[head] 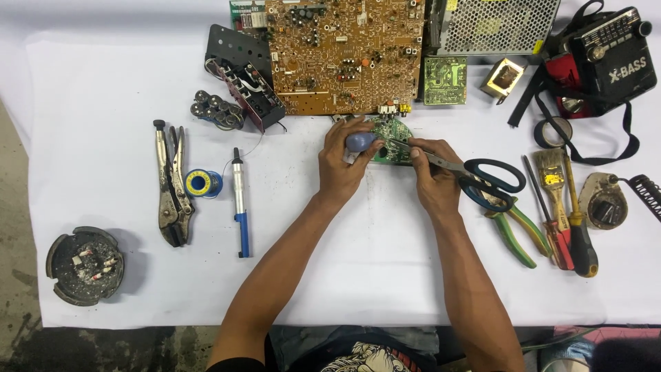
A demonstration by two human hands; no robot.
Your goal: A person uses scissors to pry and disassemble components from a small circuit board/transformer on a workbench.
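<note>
My left hand (341, 169) is closed around the blue handle of a small screwdriver (361, 142), whose thin shaft points right across a small round green circuit board (394, 138). My right hand (432, 176) pinches the board's right edge, with its fingertips at the screwdriver's tip. Black-handled scissors (492, 180) lie just right of this hand, their blades running under its fingers; whether the hand touches them is unclear.
A large brown circuit board (344, 55), a metal mesh box (496, 24) and a black radio (613, 55) line the far edge. Locking pliers (169, 186), a solder spool (203, 183) and an ashtray (84, 265) lie left. Green pliers (516, 231), a paintbrush (551, 176) and screwdrivers (575, 234) lie right.
</note>
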